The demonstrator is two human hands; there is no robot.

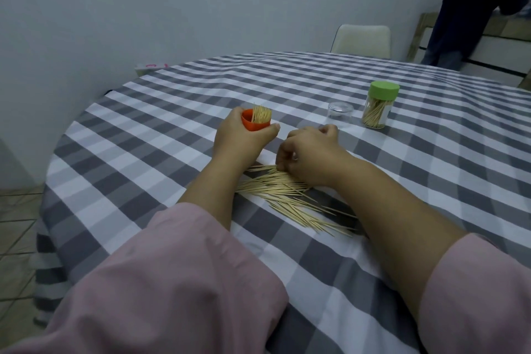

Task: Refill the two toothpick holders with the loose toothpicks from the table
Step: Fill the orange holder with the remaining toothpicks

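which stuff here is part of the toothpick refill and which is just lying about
In the job: orange holder in the left hand; loose toothpicks under the right hand; green-lidded holder; clear cap.

Lying about: white chair; pink-and-white box; a person standing.

Orange holder (254,124); green lid (384,91); grey-white checked tablecloth (172,135); pink sleeves (178,282)

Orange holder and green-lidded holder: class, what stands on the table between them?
In the head view, a small clear plastic cap stands between the orange holder and the green-lidded holder, nearer the green one.
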